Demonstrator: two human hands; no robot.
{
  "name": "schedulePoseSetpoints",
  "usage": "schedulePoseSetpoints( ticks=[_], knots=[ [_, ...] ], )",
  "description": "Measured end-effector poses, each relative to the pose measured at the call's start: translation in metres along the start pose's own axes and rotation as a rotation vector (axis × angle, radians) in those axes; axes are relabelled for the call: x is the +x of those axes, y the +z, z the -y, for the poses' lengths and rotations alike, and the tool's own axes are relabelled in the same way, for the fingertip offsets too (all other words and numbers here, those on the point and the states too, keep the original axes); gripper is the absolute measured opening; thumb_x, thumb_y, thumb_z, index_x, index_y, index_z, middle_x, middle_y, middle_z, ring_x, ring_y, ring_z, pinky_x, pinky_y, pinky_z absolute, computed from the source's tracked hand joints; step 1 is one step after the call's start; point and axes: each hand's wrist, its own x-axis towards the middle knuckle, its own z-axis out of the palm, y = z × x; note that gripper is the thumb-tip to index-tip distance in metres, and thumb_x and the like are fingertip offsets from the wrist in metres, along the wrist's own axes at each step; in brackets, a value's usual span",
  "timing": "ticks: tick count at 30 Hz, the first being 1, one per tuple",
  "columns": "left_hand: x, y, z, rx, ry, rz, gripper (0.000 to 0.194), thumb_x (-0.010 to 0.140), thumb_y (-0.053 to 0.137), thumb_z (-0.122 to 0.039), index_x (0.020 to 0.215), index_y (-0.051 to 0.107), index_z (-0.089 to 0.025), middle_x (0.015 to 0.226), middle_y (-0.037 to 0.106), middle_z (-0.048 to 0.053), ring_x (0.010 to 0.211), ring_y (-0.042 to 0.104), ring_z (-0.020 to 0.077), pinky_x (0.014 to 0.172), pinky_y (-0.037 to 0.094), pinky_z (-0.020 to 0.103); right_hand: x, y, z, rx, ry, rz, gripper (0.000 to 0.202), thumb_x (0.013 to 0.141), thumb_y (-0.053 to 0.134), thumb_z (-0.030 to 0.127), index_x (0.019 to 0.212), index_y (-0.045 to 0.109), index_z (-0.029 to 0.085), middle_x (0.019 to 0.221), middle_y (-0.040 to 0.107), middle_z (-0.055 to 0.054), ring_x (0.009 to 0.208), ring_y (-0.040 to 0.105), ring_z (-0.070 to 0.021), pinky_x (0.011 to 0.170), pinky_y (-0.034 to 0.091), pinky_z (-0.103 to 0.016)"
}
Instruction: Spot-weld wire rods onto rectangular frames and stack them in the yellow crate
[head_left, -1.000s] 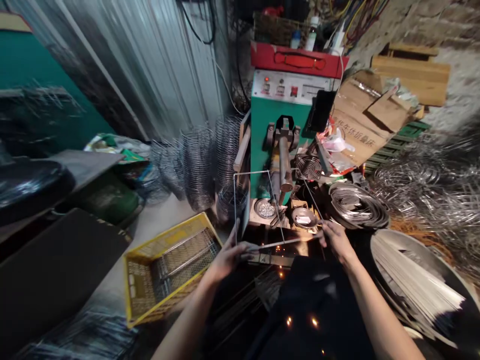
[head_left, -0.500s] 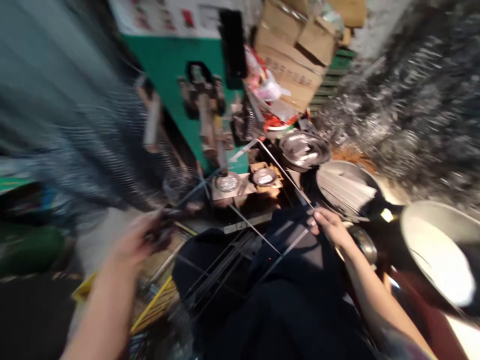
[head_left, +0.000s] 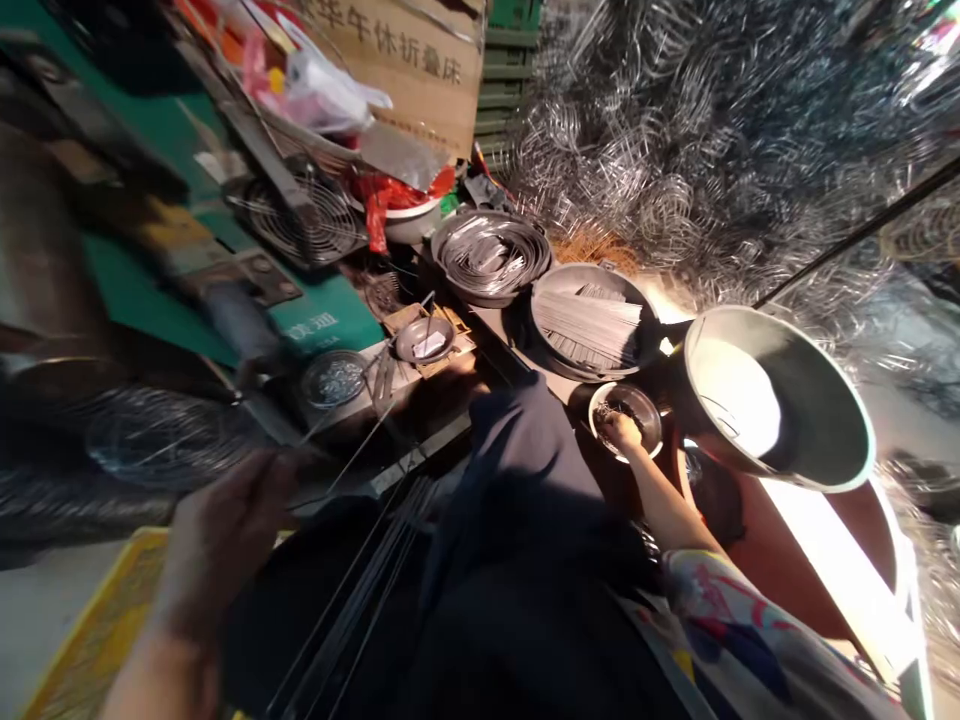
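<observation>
My left hand [head_left: 232, 530], smeared by motion, is closed at the lower left around a bent frame of thin metal strip [head_left: 358, 455]. The strip runs up and right from the fingers, passing in front of the workbench. At the right, my right hand [head_left: 622, 432] reaches down into a small round bowl [head_left: 651, 412] of dark little parts. Its fingers are drawn together among the parts, and their tips are hidden. Several long thin metal strips [head_left: 397, 540] lie across my dark-clothed lap.
A green machine [head_left: 330, 315] stands left, with a dish of small metal pieces [head_left: 334, 380] and another small bowl [head_left: 426, 340] beside it. Pans hold coiled strip [head_left: 491, 255] and flat strips [head_left: 585, 320]. A big pot [head_left: 821, 400] stands right. Wire coils [head_left: 645, 140] pile up behind.
My right hand has let go of the metal strip frame and moved into the small bowl. My left hand keeps the frame at the left. The view has turned right.
</observation>
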Motion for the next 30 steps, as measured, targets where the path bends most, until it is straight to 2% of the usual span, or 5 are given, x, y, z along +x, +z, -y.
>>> schedulePoseSetpoints(
  ticks=[4, 12, 21, 25, 30],
  knots=[
    [0.006, 0.009, -0.010, 0.041, -0.064, 0.066, 0.024, 0.073, 0.048, -0.044, 0.077, 0.065, -0.026, 0.053, 0.060, -0.004, 0.050, 0.057, 0.0153, 0.050, 0.041, 0.021, 0.014, -0.010, -0.005, 0.157, 0.035, -0.068, 0.006, 0.075, 0.068, 0.018, 0.079, 0.070, 0.014, 0.085, 0.070, -0.011, 0.089, 0.065, -0.0224, 0.081, 0.045, -0.028],
    [-0.002, 0.033, 0.031, 0.073, -0.064, 0.058, 0.020, 0.088, 0.047, -0.038, 0.081, 0.060, -0.025, 0.060, 0.059, -0.004, 0.056, 0.056, 0.0129, 0.057, 0.035, 0.019, -0.008, -0.034, 0.021, 0.710, -0.064, -0.114, 0.019, 0.077, 0.061, 0.033, 0.078, 0.063, 0.014, 0.069, 0.064, -0.006, 0.063, 0.059, -0.0148, 0.060, 0.045, -0.027],
    [0.024, 0.054, 0.021, 0.448, 0.032, 0.350, 0.038, 0.100, 0.030, -0.037, 0.099, 0.062, -0.017, 0.083, 0.072, 0.013, 0.076, 0.069, 0.0270, 0.063, 0.041, 0.030, -0.059, -0.034, 0.188, 1.261, -0.393, 0.353, 0.032, 0.062, 0.084, 0.036, 0.082, 0.068, 0.017, 0.069, 0.064, -0.002, 0.059, 0.059, -0.0118, 0.051, 0.048, -0.022],
    [0.002, 0.045, 0.037, 0.379, 0.030, 0.278, 0.033, 0.100, 0.032, -0.033, 0.096, 0.061, -0.018, 0.082, 0.071, 0.011, 0.076, 0.069, 0.0253, 0.063, 0.042, 0.029, -0.115, 0.001, 0.267, 1.116, -0.473, 0.576, 0.034, 0.067, 0.083, 0.042, 0.080, 0.066, 0.016, 0.070, 0.066, -0.003, 0.058, 0.062, -0.0123, 0.048, 0.049, -0.020],
    [-0.038, 0.035, 0.056, 0.118, 0.015, 0.010, 0.032, 0.101, 0.033, -0.031, 0.086, 0.057, -0.018, 0.069, 0.066, 0.006, 0.065, 0.066, 0.0195, 0.060, 0.039, 0.026, -0.177, 0.073, 0.344, 1.004, -0.529, 0.706, 0.036, 0.068, 0.075, 0.048, 0.070, 0.056, 0.017, 0.058, 0.059, 0.002, 0.041, 0.050, -0.0074, 0.035, 0.035, -0.016]
  ],
)
